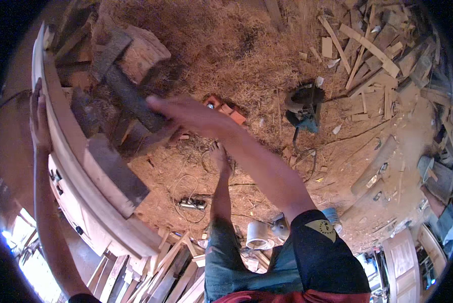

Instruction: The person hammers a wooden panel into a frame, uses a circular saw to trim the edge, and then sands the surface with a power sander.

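1. Wooden panel (80, 169), on the left: the left hand (41, 118) lies along its left edge, fingers straight.
2. Right hand (193, 116) hangs right of it, blurred; finger spread I cannot tell.
3. Littered floor (261, 96) stretches right to a power tool (304, 111).

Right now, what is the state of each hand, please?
Left hand: open, laid against the long wooden piece.
Right hand: blurred, appears open, nothing visible held.
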Action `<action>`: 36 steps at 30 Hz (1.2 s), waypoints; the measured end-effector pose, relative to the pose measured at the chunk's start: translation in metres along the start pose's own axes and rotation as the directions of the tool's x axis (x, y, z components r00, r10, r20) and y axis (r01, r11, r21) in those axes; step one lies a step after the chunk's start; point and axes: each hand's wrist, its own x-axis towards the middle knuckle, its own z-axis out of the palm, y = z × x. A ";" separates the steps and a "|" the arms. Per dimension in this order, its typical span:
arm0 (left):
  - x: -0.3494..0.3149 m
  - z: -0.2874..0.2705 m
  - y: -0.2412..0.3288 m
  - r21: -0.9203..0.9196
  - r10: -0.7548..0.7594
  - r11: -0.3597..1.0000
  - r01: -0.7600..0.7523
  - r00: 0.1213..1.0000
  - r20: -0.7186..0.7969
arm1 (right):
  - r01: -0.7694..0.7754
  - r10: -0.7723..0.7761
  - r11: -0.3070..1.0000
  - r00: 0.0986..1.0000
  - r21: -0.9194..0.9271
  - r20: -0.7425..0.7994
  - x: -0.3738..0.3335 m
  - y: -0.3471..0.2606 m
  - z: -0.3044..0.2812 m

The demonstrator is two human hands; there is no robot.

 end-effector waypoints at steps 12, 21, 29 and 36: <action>0.013 0.014 -0.013 -0.001 0.049 0.999 -0.049 0.999 -0.009 | 0.019 -0.067 0.997 0.667 -0.074 -0.742 -0.153 0.048 0.043; 0.052 0.074 0.012 0.139 0.209 0.969 -0.203 0.977 -0.032 | -0.331 0.565 0.824 0.422 0.460 -0.709 -0.310 0.278 0.008; 0.030 0.118 0.075 0.279 0.304 0.925 -0.257 0.943 -0.138 | -0.094 0.630 0.748 -0.211 0.657 -0.747 -0.497 0.453 0.038; -0.007 0.115 0.088 0.329 0.237 0.930 -0.166 0.953 -0.189 | -0.684 0.218 0.413 -0.567 0.601 -0.795 -0.671 0.568 0.036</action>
